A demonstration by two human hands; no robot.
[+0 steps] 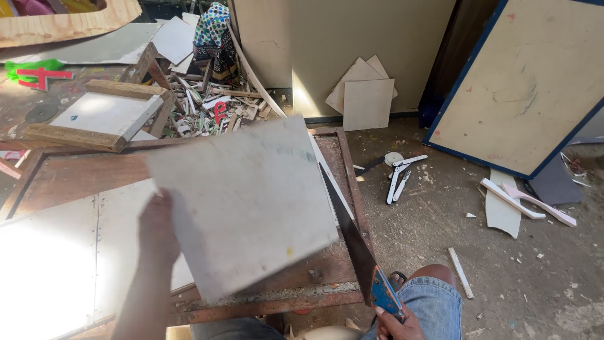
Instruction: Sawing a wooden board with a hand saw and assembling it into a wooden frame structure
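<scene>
The left hand (157,226) grips the left edge of a pale board (242,204), fingers closed around it with the thumb side toward the camera. The board is tilted and held above the surface (75,179), a workbench with a rusty metal frame and a brown and white top. The board is slightly blurred. Its lower corner reaches toward the near rail of the frame; whether it touches the rail cannot be told.

The right hand (393,322) is closed on the blue handle of a saw (355,242). Only the upper fingers show at the bottom edge of the view. The dark blade runs up and left from the handle, along the right edge of the board, and lies over the right end of the surface. Blade and board edge are just beside each other; contact cannot be told.

A knee in blue jeans (431,302) sits just right of the saw handle.

On the far left of the surface rests a wooden frame (100,113) with a white panel. Behind it lies a heap of offcuts (214,104). Square pale panels (365,94) lean against the back wall. A large blue-edged board (528,82) leans at the right. White strips (525,201) lie on the dirt floor (440,239) below it.
</scene>
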